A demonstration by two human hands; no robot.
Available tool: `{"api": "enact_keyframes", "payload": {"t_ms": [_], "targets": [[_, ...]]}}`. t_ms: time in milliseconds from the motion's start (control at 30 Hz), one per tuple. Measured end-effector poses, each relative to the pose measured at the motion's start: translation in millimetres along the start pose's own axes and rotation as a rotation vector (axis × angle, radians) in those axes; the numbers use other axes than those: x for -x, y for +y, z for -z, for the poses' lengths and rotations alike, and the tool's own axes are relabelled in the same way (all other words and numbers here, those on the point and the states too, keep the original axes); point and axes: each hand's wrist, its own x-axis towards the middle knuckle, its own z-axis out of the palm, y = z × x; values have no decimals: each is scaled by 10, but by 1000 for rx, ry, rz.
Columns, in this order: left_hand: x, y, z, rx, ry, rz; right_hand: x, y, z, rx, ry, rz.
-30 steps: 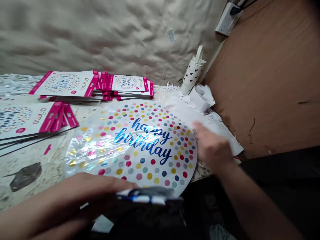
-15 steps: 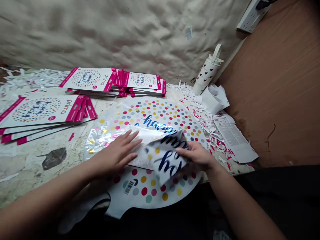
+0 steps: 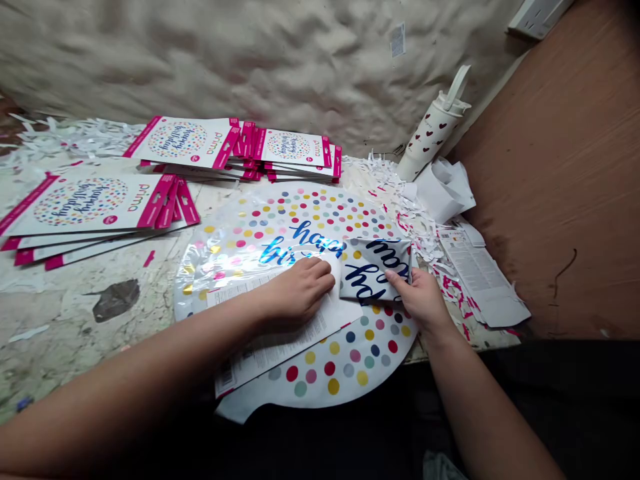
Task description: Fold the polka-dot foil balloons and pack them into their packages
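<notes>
A flat foil balloon (image 3: 325,208) with coloured dots and blue "happy" lettering lies spread before me. Across it, at a slant, rests a white printed card packet (image 3: 280,350), its text side up. My left hand (image 3: 306,288) is on the packet with fingers curled closed at its right end. In my right hand (image 3: 424,297) is a folded foil balloon (image 3: 373,272) with dark blue letters, gripped between thumb and fingers. The folded balloon's left edge lies beside the packet's right end; whether it is inside cannot be made out.
Stacks of pink-and-white balloon packets (image 3: 90,203) lie at the left, with more packets (image 3: 187,141) behind. A white tumbler with hearts (image 3: 433,137) stands at the back right. Paper shreds (image 3: 380,177), a crumpled paper roll (image 3: 445,190) and flattened printed card (image 3: 483,280) lie along the right.
My left hand has moved right and closed at the packet's right end. The packet now lies tilted over the balloon. The folded balloon is flatter and slightly farther right in my right hand.
</notes>
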Motion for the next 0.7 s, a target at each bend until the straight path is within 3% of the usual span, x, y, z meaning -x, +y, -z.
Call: {"api": "enact_keyframes", "payload": {"t_ms": [167, 300, 467, 700], "targets": [[50, -40, -48, 66, 74, -50, 169, -102, -28, 51, -25, 23], [77, -25, 20, 63, 126, -77, 194, -248, 30, -46, -219, -110], [78, 22, 64, -23, 64, -144, -10, -404, 115, -123, -540, -199], [93, 56, 87, -46, 62, -118, -165, -485, 135, -17, -655, -160]]}}
